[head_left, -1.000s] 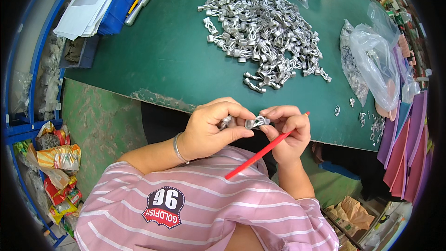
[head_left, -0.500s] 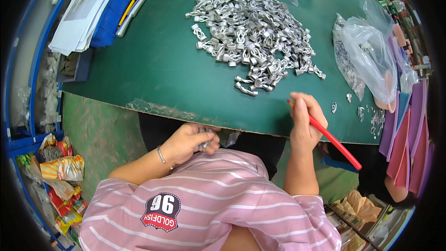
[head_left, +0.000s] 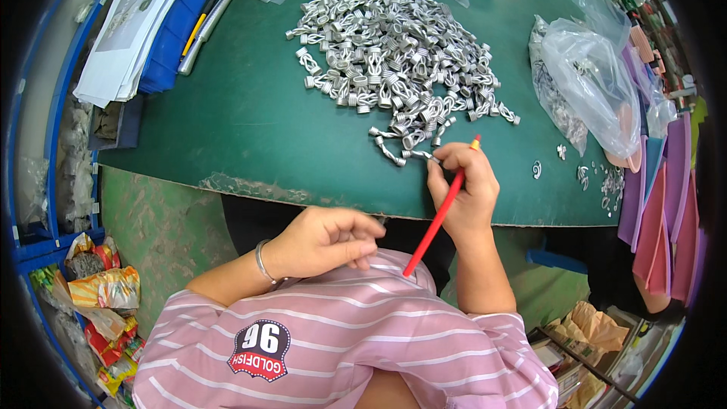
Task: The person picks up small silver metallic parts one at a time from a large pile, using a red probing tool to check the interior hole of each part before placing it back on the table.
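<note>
Okay, right hand (head_left: 466, 182) is bent over the near part of the table, fingers wrapped on a red pen-shaped tool (head_left: 439, 225). Tool's long axis runs diagonal: yellow-banded end up and to the right, above the knuckles, other end down-left toward the shirt. Same hand's thumb and forefinger tips meet the right end of a twisted silver metal piece (head_left: 419, 154); its long axis lies roughly left-right, ribbed cap pointing left, at the pile's near edge. Whether it is pinched or just touched, can't tell. Left hand (head_left: 326, 241) hangs short of the table edge, half-curled, fingers pointing right; palm hidden, can't tell if it holds anything. Beyond, a heap of similar silver pieces (head_left: 394, 53), axes every which way, on the green tabletop (head_left: 250, 106). Clear plastic bag (head_left: 591, 79) to the right, blue bin (head_left: 173, 53) far left with papers (head_left: 136, 30) on it.
</note>
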Demonstrator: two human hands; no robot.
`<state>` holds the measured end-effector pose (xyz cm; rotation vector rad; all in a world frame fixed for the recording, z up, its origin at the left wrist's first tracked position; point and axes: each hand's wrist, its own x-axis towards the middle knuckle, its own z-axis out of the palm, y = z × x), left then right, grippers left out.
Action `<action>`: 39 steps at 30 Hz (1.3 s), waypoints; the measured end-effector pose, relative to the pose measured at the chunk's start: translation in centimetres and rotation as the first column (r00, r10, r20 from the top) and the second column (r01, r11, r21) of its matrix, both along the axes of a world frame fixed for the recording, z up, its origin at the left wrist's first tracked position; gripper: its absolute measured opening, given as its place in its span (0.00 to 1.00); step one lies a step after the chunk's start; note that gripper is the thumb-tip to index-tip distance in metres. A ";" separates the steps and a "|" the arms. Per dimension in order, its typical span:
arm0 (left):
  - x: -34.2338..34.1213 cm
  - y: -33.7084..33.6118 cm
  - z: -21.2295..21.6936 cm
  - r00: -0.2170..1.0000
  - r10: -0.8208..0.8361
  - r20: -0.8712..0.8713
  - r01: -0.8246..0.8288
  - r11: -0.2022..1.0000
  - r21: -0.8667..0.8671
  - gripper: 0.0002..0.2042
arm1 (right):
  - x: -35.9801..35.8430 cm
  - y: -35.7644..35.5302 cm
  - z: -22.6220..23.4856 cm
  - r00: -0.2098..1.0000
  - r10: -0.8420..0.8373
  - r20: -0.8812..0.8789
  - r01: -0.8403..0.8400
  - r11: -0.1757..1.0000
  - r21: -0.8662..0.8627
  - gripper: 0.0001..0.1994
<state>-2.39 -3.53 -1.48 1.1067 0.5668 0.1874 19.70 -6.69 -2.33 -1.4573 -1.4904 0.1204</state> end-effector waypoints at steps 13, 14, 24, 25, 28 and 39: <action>2.8 0.0 -0.3 0.910 0.356 0.211 -0.393 0.903 0.173 0.10 | -1.8 -2.7 1.2 0.552 0.122 -0.825 -0.375 0.920 -0.115 0.08; 2.7 0.1 -0.3 0.915 0.329 0.232 -0.389 0.870 0.301 0.11 | -1.4 -2.8 1.1 0.480 0.154 -0.863 -0.481 0.869 -0.112 0.08; 2.8 0.0 0.1 0.860 0.315 0.402 -0.483 0.759 0.437 0.13 | -2.4 -3.1 -0.4 0.549 0.380 -0.745 -0.408 0.899 0.159 0.16; 2.7 -0.1 0.1 0.850 0.362 0.383 -0.489 0.813 0.317 0.12 | -2.4 -3.2 -0.4 0.623 0.372 -0.688 -0.370 0.915 0.161 0.18; 2.7 -0.3 0.2 0.847 0.450 0.284 -0.475 0.880 0.024 0.10 | -2.7 -3.0 0.3 0.754 0.377 -0.538 -0.292 0.926 0.239 0.21; 2.1 0.8 -0.1 0.862 0.453 0.226 -0.280 0.798 -0.534 0.12 | -3.7 -1.9 1.2 0.898 0.255 -0.359 -0.250 0.966 0.060 0.17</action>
